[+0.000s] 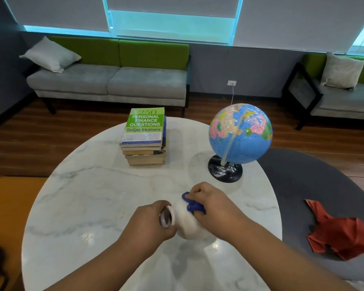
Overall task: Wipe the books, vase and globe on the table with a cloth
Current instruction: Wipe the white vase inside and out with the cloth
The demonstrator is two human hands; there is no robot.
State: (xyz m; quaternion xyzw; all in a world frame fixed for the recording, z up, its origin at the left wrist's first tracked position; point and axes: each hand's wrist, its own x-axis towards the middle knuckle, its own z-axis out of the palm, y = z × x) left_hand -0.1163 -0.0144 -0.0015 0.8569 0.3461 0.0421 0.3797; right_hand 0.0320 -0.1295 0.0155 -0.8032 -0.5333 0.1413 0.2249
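Gripping a white vase [187,224] by its neck and rim with the left hand [149,222], fingers curled round it – vase tipped sideways, mouth to the left, at the near part of a round marble table [88,206]. Pressing a bunched blue cloth [192,203] onto the vase's body with the right hand [211,203], fingers clenched on the fabric. Farther back on the same table: a stack of books [144,141], green paperback on top, and well apart to the right a globe [240,133], upright on its black base. Off right, a crumpled red cloth [340,234] on a dark grey surface [303,175]. Beyond, along the wall – a grey-and-green sofa [114,80] with a pale cushion [51,54].
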